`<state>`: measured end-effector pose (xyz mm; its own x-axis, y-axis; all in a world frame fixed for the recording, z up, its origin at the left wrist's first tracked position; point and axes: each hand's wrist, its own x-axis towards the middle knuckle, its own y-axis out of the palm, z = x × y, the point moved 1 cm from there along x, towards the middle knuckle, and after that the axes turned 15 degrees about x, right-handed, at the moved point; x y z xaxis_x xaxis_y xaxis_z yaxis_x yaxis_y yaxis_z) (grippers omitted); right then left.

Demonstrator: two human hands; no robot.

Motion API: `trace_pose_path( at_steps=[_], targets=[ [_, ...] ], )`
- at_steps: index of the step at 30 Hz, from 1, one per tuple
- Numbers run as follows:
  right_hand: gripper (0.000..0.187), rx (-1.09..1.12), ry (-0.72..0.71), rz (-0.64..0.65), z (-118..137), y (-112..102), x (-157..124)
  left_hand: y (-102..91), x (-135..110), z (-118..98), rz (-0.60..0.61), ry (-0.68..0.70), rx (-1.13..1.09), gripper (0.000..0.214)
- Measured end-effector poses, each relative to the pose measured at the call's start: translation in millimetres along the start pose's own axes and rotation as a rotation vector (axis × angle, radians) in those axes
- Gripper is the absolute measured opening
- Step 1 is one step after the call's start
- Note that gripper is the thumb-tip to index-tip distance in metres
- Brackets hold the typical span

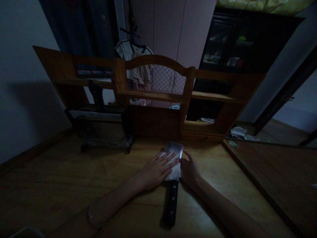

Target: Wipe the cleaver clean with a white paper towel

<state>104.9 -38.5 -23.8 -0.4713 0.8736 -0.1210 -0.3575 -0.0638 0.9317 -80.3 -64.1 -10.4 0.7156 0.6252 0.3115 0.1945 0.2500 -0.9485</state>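
- Cleaver [174, 189]: lies flat on the tabletop, directly ahead, between the two hands; long axis runs away from the person, handle end nearest, blade end farthest.
- Blade [174, 146]: broad, roughly rectangular, grey metal, dull sheen; far end uncovered.
- Handle: slim, black, three pale rivets; no hand on it.
- White wipe [176, 174]: thin, creased, paper or cloth (cannot tell which); covers the blade's nearer part.
- Left hand [158, 169]: palm down, fingers extended and slightly apart, laid over wipe and blade; nearer the blade's middle.
- Right hand [191, 170]: partly curled, set against the blade's right edge; whether it pinches anything, cannot tell.
- Tabletop [119, 208]: yellowish wood, visible grain.
- Knife holder [99, 134]: dark-framed box, left; a black riveted knife handle [97, 96] protrudes upward.
- Shelf unit [153, 96]: brown wood, arched top rail, behind.
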Motion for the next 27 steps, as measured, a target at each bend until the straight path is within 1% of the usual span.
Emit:
trace_pose_path(
  at_steps=[4, 7, 12, 17, 20, 23, 27],
  targets=[
    [0.033, 0.03, 0.087, 0.019, -2.8, 8.1, -2.5, 6.1, -0.9, 5.2, -0.014, -0.128, 0.023, 0.05],
    [0.036, 0.045, 0.083, 0.015, -2.9, 9.8, -3.2, 6.3, -0.7, 7.7, -0.042, -0.174, 0.036, 0.05],
    [0.04, 0.048, 0.078, -0.012, -2.5, 11.5, -3.5, 2.5, 1.0, 8.1, -0.115, -0.179, 0.081, 0.051],
    [0.037, 0.029, 0.08, -0.033, -2.7, 15.7, -5.1, 2.9, 1.4, 6.8, -0.09, -0.172, 0.051, 0.046],
    [0.031, -0.002, 0.042, -0.075, -1.4, 11.4, -4.7, 1.2, 1.7, 3.9, -0.063, -0.114, 0.022, 0.049],
    [0.028, -0.04, 0.001, -0.169, 0.7, 3.9, -3.8, -2.8, 1.7, -1.0, 0.003, 0.009, -0.019, 0.049],
    [0.04, -0.081, 0.051, -0.289, 1.5, 2.3, -4.3, -9.7, 0.5, -7.7, 0.094, 0.145, -0.071, 0.051]
  ],
)
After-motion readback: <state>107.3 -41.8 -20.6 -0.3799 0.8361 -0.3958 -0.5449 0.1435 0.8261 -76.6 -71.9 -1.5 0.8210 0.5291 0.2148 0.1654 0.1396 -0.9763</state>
